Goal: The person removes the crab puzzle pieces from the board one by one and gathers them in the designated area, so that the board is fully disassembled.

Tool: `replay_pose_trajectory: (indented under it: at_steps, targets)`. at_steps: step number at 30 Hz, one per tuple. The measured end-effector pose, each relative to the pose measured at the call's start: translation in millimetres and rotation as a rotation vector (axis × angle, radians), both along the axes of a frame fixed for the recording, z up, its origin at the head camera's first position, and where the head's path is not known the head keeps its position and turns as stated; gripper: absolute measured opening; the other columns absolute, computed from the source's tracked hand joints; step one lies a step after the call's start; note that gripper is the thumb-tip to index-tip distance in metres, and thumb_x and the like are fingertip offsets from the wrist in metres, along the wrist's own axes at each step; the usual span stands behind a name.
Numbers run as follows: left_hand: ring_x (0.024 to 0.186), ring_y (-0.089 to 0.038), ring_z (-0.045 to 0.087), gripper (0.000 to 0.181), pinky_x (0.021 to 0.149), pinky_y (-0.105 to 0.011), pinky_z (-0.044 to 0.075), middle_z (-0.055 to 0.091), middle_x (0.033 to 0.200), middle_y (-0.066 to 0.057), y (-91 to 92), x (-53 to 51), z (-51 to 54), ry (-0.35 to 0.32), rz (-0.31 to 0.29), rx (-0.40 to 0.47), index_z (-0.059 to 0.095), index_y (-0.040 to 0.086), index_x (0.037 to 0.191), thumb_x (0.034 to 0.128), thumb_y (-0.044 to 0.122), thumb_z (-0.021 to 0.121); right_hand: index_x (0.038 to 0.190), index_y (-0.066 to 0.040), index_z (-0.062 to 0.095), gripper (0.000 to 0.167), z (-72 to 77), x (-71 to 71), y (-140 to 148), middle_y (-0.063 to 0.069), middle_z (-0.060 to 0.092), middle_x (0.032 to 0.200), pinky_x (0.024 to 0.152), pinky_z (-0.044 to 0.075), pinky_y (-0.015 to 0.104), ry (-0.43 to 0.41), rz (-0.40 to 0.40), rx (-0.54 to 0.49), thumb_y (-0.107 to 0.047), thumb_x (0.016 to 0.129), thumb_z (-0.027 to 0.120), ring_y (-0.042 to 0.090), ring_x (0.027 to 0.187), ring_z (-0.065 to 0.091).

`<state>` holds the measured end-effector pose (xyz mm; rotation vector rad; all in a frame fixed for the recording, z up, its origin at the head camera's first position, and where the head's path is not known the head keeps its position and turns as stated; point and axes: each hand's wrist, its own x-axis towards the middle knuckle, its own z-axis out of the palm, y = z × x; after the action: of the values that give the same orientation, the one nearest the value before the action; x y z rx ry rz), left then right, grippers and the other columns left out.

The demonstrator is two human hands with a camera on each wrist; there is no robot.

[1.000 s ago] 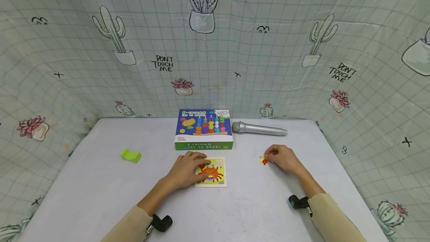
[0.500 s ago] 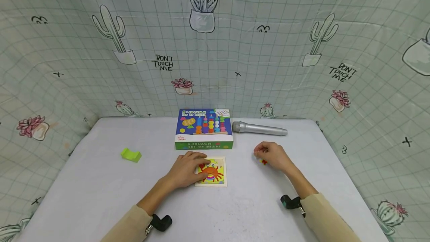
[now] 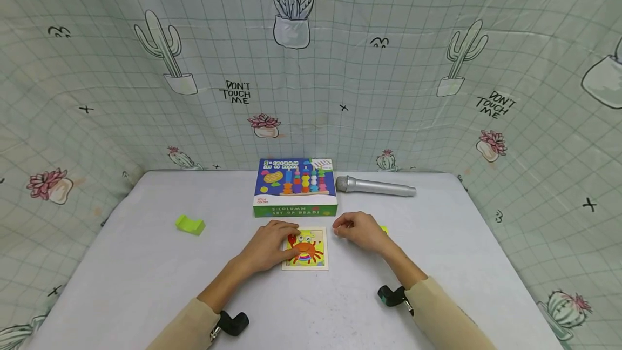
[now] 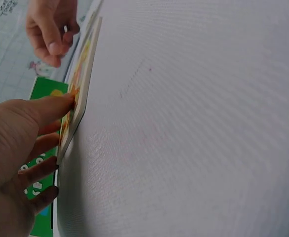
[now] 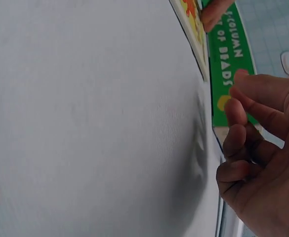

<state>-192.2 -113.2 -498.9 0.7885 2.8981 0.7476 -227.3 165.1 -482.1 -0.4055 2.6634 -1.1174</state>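
Observation:
A small square crab jigsaw puzzle (image 3: 311,261) in a pale wooden frame lies flat on the table. My left hand (image 3: 267,244) holds it by its left side, thumb over the picture and fingers along the far left corner. In the left wrist view that thumb presses on the puzzle's face (image 4: 81,106). My right hand (image 3: 360,230) hovers just right of the puzzle, fingers loosely bent, thumb and index tips close together. Nothing shows between them in the right wrist view. A loose yellow puzzle piece (image 3: 384,229) peeks out behind the right hand, mostly hidden.
Behind the puzzle stands a bead-set box (image 3: 295,185), blue with a green front side. Right of it lies a silver microphone (image 3: 376,186). A light green curved block (image 3: 190,225) sits at left. A patterned cloth (image 3: 311,91) hangs around the white table (image 3: 311,312).
My right hand has moved left from the loose puzzle piece to beside the puzzle's right edge, leaving that piece on the table. My left hand stays where it was on the puzzle.

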Motion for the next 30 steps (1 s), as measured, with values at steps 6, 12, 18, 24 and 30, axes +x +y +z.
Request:
replay_pose_trajectory:
  at_steps: [6, 12, 18, 24, 30]
  targets:
    - [0.133, -0.029, 0.050, 0.052, 0.108, -0.054, 0.040, 0.060, 0.139, -0.006, 1.0, 0.9, 0.4, -0.015, 0.044, 0.001, 0.069, 0.011, 0.126, 0.0867, 0.043, 0.077, 0.101, -0.014, 0.077, 0.011, -5.6, 2.5, -17.4, -0.006, 0.063, 0.078, 0.070, 0.045, 0.029, 0.015, 0.097, -0.004, -0.018, 0.091, 0.072, 0.012, 0.075, 0.055]
    - [0.130, -0.031, 0.052, 0.052, 0.105, -0.055, 0.042, 0.060, 0.138, -0.007, 1.1, 2.2, 1.6, 0.014, 0.059, -0.010, 0.070, 0.011, 0.125, 0.0857, 0.044, 0.078, 0.109, -0.010, 0.077, 0.021, -9.5, 5.1, -28.8, -0.007, 0.061, 0.076, 0.070, 0.044, 0.030, 0.020, 0.146, 0.018, -0.019, 0.091, 0.072, 0.011, 0.074, 0.054]
    - [0.125, -0.032, 0.054, 0.050, 0.098, -0.057, 0.046, 0.062, 0.134, -0.007, 0.7, 2.1, 2.4, 0.062, 0.092, -0.059, 0.072, 0.016, 0.121, 0.0833, 0.048, 0.079, 0.113, -0.009, 0.076, 0.025, -9.1, 4.8, -34.9, -0.006, 0.061, 0.076, 0.069, 0.043, 0.029, 0.022, 0.163, 0.031, -0.019, 0.090, 0.072, 0.012, 0.075, 0.053]
    - [0.125, -0.032, 0.054, 0.049, 0.097, -0.056, 0.046, 0.063, 0.132, -0.006, 1.4, 1.6, 2.4, 0.062, 0.102, -0.068, 0.073, 0.018, 0.121, 0.0827, 0.048, 0.080, 0.113, -0.008, 0.076, 0.026, -8.2, 5.7, -38.6, -0.006, 0.061, 0.078, 0.068, 0.042, 0.028, 0.028, 0.173, 0.044, -0.020, 0.090, 0.073, 0.012, 0.077, 0.052]
    - [0.124, -0.032, 0.054, 0.049, 0.096, -0.056, 0.045, 0.063, 0.132, -0.006, 1.4, 1.8, 1.6, 0.065, 0.097, -0.077, 0.073, 0.018, 0.121, 0.0833, 0.049, 0.079, 0.111, -0.008, 0.077, 0.024, -7.7, 5.9, -39.3, -0.006, 0.061, 0.078, 0.068, 0.042, 0.028, 0.024, 0.164, 0.033, -0.020, 0.090, 0.072, 0.012, 0.077, 0.053]
